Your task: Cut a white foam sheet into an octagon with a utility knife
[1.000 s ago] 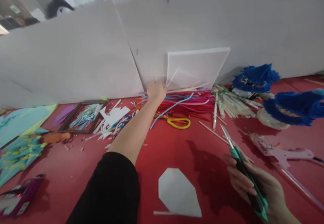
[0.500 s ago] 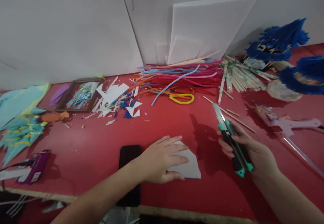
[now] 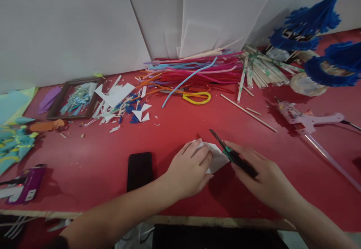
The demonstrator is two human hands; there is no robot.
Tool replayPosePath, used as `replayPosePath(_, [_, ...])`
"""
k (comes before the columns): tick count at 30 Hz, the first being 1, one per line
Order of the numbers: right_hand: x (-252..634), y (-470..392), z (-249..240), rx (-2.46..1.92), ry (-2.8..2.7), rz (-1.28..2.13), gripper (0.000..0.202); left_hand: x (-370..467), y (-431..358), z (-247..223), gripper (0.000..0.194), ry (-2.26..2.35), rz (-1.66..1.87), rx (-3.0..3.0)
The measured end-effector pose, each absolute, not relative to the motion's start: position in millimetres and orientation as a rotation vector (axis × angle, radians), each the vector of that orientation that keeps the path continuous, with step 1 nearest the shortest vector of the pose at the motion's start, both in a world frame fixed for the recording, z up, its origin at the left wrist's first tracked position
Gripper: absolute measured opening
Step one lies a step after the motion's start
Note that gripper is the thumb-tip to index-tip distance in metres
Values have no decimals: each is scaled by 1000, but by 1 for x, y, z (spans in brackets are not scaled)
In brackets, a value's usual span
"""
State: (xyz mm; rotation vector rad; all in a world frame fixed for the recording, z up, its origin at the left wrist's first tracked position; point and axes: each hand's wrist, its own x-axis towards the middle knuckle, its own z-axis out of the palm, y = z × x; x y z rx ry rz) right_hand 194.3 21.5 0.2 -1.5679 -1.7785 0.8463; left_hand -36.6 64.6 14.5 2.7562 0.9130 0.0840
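Note:
A white piece of card [image 3: 218,159] is gripped by my left hand [image 3: 190,168], whose fingers curl over its left side and hide part of it. My right hand [image 3: 258,174] is closed round a black and green utility knife [image 3: 238,160]. The knife's dark blade points up and left, beside the card's upper right edge; whether it touches the card I cannot tell. Left of my left hand lies a black phone [image 3: 139,170], partly behind my forearm.
Yellow-handled scissors [image 3: 196,98] lie by coloured pipe cleaners [image 3: 197,72]. White scraps [image 3: 117,95] and a brown frame [image 3: 58,98] sit at the left. A pink glue gun [image 3: 313,121], wooden sticks [image 3: 248,112] and blue fringed pieces [image 3: 313,23] are at the right.
My right hand has moved left and turned the knife towards the card. My left hand's fingers have curled, and the card is now turned and tilted. The view has shifted slightly.

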Motion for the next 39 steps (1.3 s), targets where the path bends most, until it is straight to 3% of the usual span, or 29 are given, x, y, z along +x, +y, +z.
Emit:
replayPosePath(17, [197, 14, 11, -1539, -1971, 831, 52, -38, 67, 4, 60, 854, 186, 2731])
replayPosePath(25, [202, 11, 11, -1581, -2063, 853, 55, -36, 70, 6, 53, 827, 188, 2706])
replayPosePath(39, [197, 7, 8, -1680, -2192, 674, 55, -37, 68, 3, 56, 838, 207, 2635])
